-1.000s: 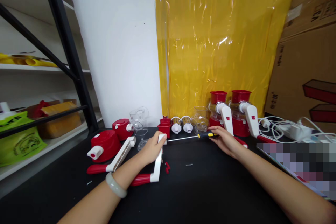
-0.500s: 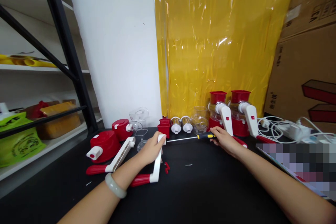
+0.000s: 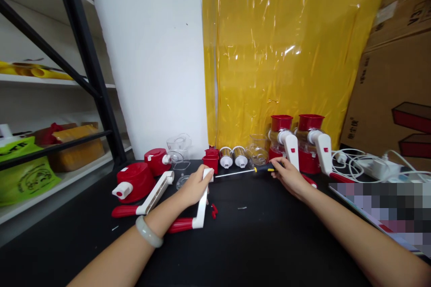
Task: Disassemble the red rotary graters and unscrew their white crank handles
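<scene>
My left hand (image 3: 197, 184) is closed round the top of a white crank handle (image 3: 202, 206) with a red grip (image 3: 182, 224). My right hand (image 3: 285, 174) pinches the black and yellow handle of a screwdriver (image 3: 264, 168). Its thin shaft points left, the tip close to the crank's white end; I cannot tell whether they touch. A second crank handle (image 3: 156, 193) lies left of my left hand, by two red grater bases (image 3: 134, 182) with white knobs. Small red pieces (image 3: 214, 210) and a small metal screw (image 3: 242, 208) lie on the black table (image 3: 256, 246).
Grater drums (image 3: 226, 158), red hoppers (image 3: 210, 161) and clear plastic housings (image 3: 178, 145) stand along the back. Two assembled rotary graters (image 3: 311, 148) are at right, beside white cables (image 3: 353, 163) and a large cardboard box (image 3: 384, 98). A black-framed shelf (image 3: 101, 98) rises at left.
The screwdriver has turned in my right hand, and its tip sits slightly farther from the crank's end. My left hand keeps its hold. The view has shifted slightly.
</scene>
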Available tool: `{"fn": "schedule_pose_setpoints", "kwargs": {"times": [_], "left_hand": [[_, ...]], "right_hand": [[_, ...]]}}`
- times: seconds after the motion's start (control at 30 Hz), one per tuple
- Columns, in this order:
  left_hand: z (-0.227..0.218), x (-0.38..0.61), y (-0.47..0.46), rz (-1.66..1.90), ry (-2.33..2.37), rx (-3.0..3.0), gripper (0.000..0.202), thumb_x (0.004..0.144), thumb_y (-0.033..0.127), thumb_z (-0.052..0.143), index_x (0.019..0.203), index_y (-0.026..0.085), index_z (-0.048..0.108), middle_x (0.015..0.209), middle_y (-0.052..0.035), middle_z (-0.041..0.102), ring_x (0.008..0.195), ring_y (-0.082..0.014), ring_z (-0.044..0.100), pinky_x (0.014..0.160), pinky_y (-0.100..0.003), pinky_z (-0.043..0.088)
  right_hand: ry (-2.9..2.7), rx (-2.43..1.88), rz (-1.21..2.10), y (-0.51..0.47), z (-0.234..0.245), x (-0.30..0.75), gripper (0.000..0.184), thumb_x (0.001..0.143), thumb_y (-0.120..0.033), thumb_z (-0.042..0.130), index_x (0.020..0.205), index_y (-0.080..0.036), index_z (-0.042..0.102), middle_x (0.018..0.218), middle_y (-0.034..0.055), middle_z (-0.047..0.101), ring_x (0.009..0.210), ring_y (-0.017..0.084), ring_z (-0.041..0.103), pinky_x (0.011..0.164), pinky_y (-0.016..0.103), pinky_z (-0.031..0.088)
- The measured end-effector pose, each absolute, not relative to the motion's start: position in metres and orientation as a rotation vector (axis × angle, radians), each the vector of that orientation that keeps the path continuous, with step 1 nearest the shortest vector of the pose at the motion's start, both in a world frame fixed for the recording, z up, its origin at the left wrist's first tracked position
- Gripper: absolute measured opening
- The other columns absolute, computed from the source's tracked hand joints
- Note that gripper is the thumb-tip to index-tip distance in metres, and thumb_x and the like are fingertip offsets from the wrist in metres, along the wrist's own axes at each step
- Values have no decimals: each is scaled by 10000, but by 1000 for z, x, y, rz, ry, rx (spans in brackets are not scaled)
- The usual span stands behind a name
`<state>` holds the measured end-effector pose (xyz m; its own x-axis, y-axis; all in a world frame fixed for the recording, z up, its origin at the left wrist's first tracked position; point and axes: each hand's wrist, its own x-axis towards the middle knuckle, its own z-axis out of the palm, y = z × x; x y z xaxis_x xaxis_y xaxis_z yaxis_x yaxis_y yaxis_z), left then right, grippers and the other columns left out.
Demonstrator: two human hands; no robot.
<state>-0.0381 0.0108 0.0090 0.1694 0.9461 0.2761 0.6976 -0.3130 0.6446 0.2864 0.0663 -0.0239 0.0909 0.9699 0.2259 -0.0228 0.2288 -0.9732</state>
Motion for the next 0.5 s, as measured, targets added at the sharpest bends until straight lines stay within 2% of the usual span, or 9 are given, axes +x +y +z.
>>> {"fn": "schedule_pose_setpoints", "kwargs": {"times": [0.2,0.37,0.5], "left_hand": [[8,-39,13,906,1576,2062,360,932,550,316,909,233,486,728,-4,629,738,-232,635,744,-330,443],[10,-37,11,904,1585,2076,356,932,544,322,898,229,485,815,-21,646,817,-239,646,770,-337,453],[11,-36,10,912,1599,2084,360,932,541,321,908,228,496,874,-29,662,846,-239,646,791,-345,450]], "right_hand": [[-1159,-1029,1023,64,-19,288,266,670,-416,719,796,-241,562,757,18,602,604,150,567,558,305,501],[-1113,-948,1068,62,-17,288,177,627,-300,697,759,-220,611,743,14,617,636,150,582,566,287,507],[-1124,-974,1071,64,-19,288,118,632,-265,655,735,-209,637,743,33,644,660,171,604,590,303,525]]}}
